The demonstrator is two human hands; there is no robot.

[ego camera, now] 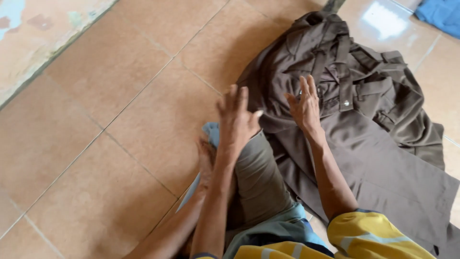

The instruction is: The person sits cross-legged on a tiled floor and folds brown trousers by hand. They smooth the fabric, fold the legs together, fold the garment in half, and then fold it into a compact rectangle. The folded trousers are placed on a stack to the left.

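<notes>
On the far left runs the bottom of a wall [28, 52]. Next comes the tan tile floor [110, 144]. The left hand [237, 120] hovers over the person's knee [258, 168], fingers spread a little and holding nothing. Just right of it, the right hand [304, 105] lies flat on the brown clothes [364, 120], fingers wide. The clothes lie in a rumpled pile on the floor, right of the middle. A blue cloth [443, 14] sits in the far right corner.
</notes>
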